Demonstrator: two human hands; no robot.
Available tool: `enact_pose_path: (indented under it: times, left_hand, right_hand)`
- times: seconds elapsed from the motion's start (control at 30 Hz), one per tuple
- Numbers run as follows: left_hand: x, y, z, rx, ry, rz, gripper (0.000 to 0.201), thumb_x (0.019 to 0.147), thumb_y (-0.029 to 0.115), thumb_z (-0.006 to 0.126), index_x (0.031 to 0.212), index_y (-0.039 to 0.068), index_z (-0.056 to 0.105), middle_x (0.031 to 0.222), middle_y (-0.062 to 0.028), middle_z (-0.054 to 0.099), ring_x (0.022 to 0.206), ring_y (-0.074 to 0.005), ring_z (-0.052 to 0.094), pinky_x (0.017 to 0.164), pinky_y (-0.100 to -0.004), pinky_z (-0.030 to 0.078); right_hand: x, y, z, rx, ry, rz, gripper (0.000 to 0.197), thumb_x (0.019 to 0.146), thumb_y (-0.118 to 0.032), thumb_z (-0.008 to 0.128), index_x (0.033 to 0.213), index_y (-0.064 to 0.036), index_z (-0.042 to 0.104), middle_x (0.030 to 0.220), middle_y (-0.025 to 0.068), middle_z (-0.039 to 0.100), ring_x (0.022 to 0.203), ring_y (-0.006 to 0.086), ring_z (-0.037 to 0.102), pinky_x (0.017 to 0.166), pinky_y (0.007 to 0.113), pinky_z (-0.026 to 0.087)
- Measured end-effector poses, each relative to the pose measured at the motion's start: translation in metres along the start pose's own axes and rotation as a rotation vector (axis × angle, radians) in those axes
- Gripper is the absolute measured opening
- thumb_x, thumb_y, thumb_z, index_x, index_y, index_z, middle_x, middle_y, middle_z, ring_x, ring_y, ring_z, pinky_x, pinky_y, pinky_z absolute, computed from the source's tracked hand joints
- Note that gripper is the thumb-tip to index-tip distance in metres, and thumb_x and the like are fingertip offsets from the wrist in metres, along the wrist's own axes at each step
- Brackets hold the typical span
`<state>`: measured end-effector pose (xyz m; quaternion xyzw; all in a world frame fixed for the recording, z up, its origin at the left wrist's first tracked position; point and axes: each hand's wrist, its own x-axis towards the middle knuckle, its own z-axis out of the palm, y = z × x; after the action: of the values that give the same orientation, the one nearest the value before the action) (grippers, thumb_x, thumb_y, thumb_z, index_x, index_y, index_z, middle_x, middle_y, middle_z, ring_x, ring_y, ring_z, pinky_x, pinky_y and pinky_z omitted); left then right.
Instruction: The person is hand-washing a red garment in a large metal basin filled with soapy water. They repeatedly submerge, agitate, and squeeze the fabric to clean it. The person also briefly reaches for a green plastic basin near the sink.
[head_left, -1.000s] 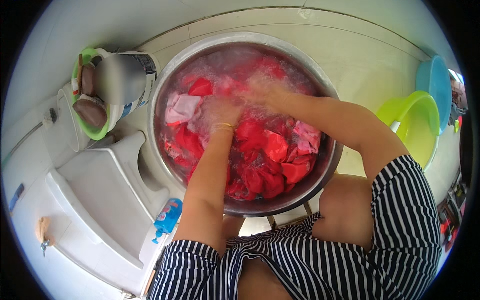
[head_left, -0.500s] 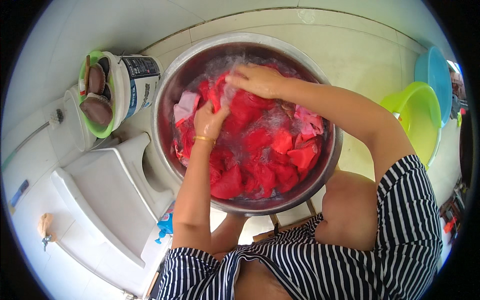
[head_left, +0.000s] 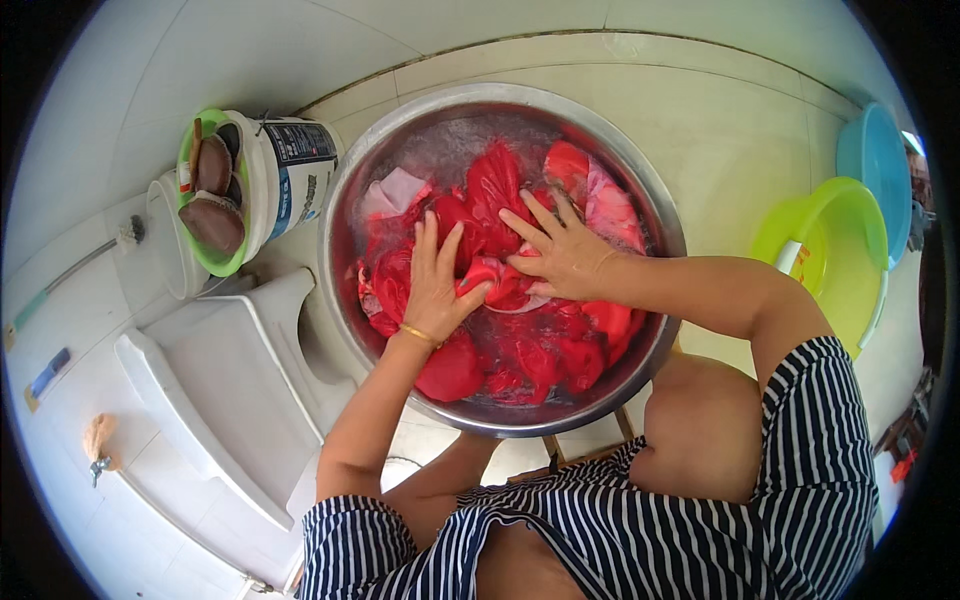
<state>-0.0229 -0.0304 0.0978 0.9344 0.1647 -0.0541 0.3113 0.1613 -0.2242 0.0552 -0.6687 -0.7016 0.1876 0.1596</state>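
A large round metal basin (head_left: 350, 330) holds water and a heap of wet red cloth (head_left: 495, 200). My left hand (head_left: 436, 285) lies on the cloth with its fingers spread, a gold-coloured bracelet at the wrist. Over the middle of the heap my right hand (head_left: 568, 255) rests with fingers apart, close to a patterned pink and red piece. A pale pink cloth (head_left: 395, 192) sticks up at the basin's left inside, and a printed red and pink cloth (head_left: 612, 210) lies along the right wall.
Left of the basin, a white bucket (head_left: 300, 170) lies tilted with a green basin (head_left: 212, 265) holding slippers (head_left: 212, 225). Nearer stands a white sink-like fixture (head_left: 215, 390). A yellow-green tub (head_left: 845, 265) and a blue tub (head_left: 875, 170) are at the right. Beside the fixture is a tap (head_left: 98, 465).
My hands have come down nearer to me; the left has let go of the red cloth it gripped and both are now spread on the heap. The cloth has shifted.
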Motion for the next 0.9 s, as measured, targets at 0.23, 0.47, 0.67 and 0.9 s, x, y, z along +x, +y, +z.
enact_pose_path:
  times: [0.23, 0.47, 0.67, 0.9]
  left_hand:
    - [0.037, -0.023, 0.057, 0.334, 0.011, -0.28, 0.073, 0.088, 0.044, 0.061, 0.155, 0.022, 0.04, 0.158, -0.0207, 0.036, 0.126, -0.0499, 0.049, 0.103, -0.0596, 0.042]
    - [0.078, -0.056, 0.068, 0.357, -0.201, -0.579, 0.05, 0.093, 0.042, 0.053, 0.133, 0.013, 0.062, 0.112, -0.0272, 0.068, 0.1, -0.0398, 0.068, 0.093, -0.0532, 0.051]
    - [0.109, -0.112, 0.061, 0.245, -0.156, -0.624, 0.045, 0.096, 0.04, 0.051, 0.125, 0.01, 0.068, 0.114, -0.0237, 0.07, 0.105, -0.041, 0.067, 0.095, -0.05, 0.051]
    - [0.105, -0.102, 0.017, -0.11, 0.016, -0.499, 0.036, 0.097, 0.031, 0.052, 0.116, 0.007, 0.072, 0.099, -0.0145, 0.074, 0.102, -0.032, 0.069, 0.093, -0.0411, 0.05]
  right_hand:
    - [0.04, 0.017, 0.039, -0.003, -0.088, 0.067, 0.052, 0.087, -0.048, 0.066, 0.125, -0.0126, 0.066, 0.163, 0.0234, 0.026, 0.141, 0.0442, 0.038, 0.106, 0.058, 0.042]
    - [0.084, 0.046, 0.05, 0.217, 0.205, 0.006, 0.046, 0.087, -0.044, 0.065, 0.122, -0.0144, 0.07, 0.134, 0.0213, 0.06, 0.123, 0.0388, 0.057, 0.098, 0.056, 0.048]
    - [0.122, 0.043, 0.013, 0.301, -0.038, 0.218, 0.048, 0.095, -0.047, 0.052, 0.115, -0.0084, 0.073, 0.11, 0.027, 0.07, 0.105, 0.0457, 0.066, 0.096, 0.056, 0.049]
    - [0.127, 0.008, -0.025, 0.734, -0.061, 1.007, 0.066, 0.096, -0.056, 0.038, 0.108, -0.0017, 0.074, 0.115, 0.0244, 0.07, 0.11, 0.0429, 0.066, 0.098, 0.052, 0.049]
